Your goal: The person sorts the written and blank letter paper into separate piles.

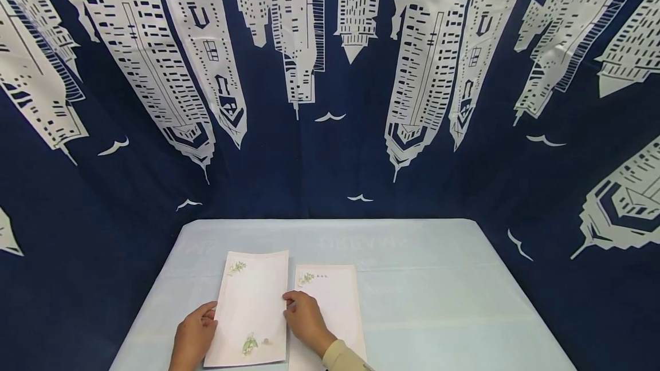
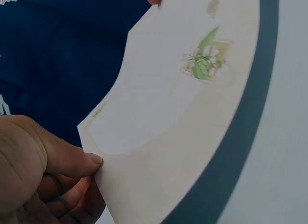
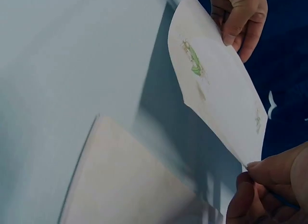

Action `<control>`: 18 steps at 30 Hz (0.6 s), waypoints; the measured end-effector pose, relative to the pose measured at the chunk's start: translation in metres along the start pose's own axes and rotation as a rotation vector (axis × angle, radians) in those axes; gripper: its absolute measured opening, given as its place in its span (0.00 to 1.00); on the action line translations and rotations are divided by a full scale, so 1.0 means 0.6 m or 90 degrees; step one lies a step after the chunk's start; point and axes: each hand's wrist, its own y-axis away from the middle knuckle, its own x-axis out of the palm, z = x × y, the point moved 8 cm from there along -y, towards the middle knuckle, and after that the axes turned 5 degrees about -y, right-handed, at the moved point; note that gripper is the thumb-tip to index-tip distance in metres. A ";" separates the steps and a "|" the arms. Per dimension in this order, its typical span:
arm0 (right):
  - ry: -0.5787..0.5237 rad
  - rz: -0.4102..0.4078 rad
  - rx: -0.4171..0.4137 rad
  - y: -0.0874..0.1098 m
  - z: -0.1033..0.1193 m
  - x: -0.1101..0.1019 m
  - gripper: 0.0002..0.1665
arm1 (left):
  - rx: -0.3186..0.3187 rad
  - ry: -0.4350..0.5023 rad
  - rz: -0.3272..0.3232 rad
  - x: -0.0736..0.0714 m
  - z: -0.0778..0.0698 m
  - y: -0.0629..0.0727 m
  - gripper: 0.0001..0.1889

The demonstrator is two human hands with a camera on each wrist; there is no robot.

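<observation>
Both hands hold a cream sheet of paper (image 1: 252, 302) printed with small green-and-white flowers, one at its upper left and one near the bottom. My left hand (image 1: 195, 334) pinches its left edge between thumb and fingers. At the opposite edge, my right hand (image 1: 307, 318) pinches the sheet between thumb and fingertips. The paper bows between the hands and is lifted off the table, casting a shadow in the right wrist view. Beneath the right hand and forearm lies other similar flowered paper (image 1: 335, 293), perhaps a pad; its lower part is partly covered.
The papers are over a pale blue-white table (image 1: 438, 302) with rounded far corners. Behind and beside it hangs a dark blue cloth (image 1: 309, 170) printed with upside-down white buildings and birds. A light sleeve (image 1: 345, 356) covers the right forearm.
</observation>
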 end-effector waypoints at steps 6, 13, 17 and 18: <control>0.018 0.081 0.037 0.002 -0.004 0.038 0.20 | 0.015 -0.035 -0.003 -0.005 0.024 -0.002 0.20; 0.041 0.136 0.058 0.008 -0.004 0.052 0.23 | -0.007 -0.075 0.010 0.000 0.033 0.000 0.19; 0.067 0.148 0.051 0.011 0.001 0.054 0.23 | -0.024 -0.102 0.021 0.002 0.036 0.002 0.20; 0.072 0.150 0.052 0.012 0.002 0.054 0.24 | -0.031 -0.108 0.023 0.001 0.038 0.003 0.21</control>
